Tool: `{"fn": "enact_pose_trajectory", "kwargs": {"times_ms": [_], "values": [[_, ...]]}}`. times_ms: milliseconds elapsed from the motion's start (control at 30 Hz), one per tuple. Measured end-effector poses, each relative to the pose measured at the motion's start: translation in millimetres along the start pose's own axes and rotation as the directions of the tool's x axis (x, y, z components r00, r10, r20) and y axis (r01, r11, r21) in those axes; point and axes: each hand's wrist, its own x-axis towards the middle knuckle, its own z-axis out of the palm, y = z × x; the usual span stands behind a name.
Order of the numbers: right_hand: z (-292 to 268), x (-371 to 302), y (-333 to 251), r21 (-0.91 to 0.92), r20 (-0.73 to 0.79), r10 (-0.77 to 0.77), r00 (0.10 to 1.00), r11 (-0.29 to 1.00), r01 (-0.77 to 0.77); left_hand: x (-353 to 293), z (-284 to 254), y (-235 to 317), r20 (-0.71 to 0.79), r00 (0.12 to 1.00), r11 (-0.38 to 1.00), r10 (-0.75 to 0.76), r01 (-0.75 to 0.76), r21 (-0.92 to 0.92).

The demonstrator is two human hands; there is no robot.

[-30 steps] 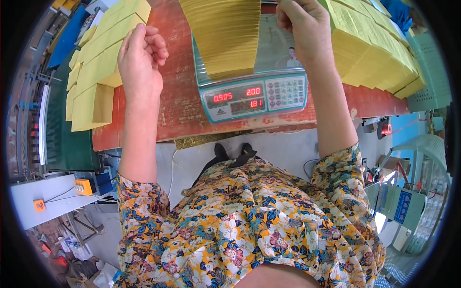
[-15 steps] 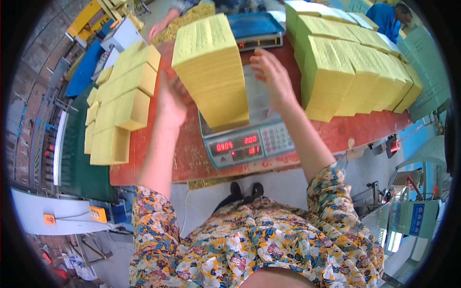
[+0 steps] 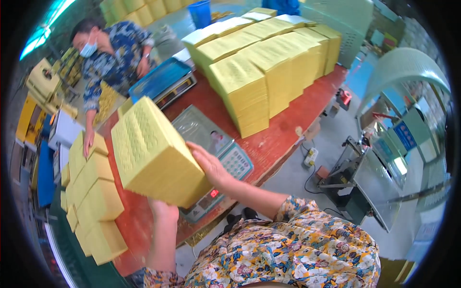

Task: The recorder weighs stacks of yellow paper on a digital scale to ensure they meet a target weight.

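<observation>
Between my two hands is a tall stack of yellow paper [image 3: 153,158], tilted and lifted off the scale. My left hand [image 3: 164,211] supports its lower near end, the fingers partly hidden beneath. My right hand [image 3: 210,165] presses flat against its right side. Behind my right hand lies the digital scale [image 3: 204,127], its metal platform bare and its red display partly covered by the stack. To the left, blocks of yellow paper [image 3: 98,201] stand in rows on a green surface.
More tall yellow paper stacks [image 3: 252,93] fill the far right of the red table [image 3: 283,127]. A scale with a blue tray [image 3: 161,81] sits beyond. Across the table, a masked co-worker [image 3: 115,62] reaches a hand onto the left blocks. Metal machinery [image 3: 370,187] stands at right.
My hands, formerly apart beside the paper stack, now hold it. The stack has left the scale, moving left and nearer, and tilted. The view has turned right; the co-worker now reaches the left blocks.
</observation>
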Motion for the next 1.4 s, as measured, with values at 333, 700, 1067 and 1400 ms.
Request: {"fn": "enact_pose_trajectory", "kwargs": {"times_ms": [333,700,1067,1400], "values": [[-15.6,-69.1,7.0,-0.285,-0.183,-0.027,0.983,0.958,-0.027,10.2,40.7,121.4,0.410,0.902,0.990,-0.134,0.100,0.102],[-16.5,-79.8,40.6,0.614,0.020,0.444,0.896,0.701,-0.361,11.7,62.6,127.0,0.376,0.834,0.806,-0.404,0.131,0.577],[-145.5,-158.4,-12.4,0.561,-0.336,0.206,0.919,0.827,0.020,-46.3,162.1,27.5,0.616,0.613,0.835,-0.495,0.140,0.532],[-399.7,-133.8,-61.2,0.446,-0.686,0.203,0.699,0.876,0.184,-5.8,408.8,-165.2,0.674,0.349,0.759,-0.651,0.318,0.568]]}}
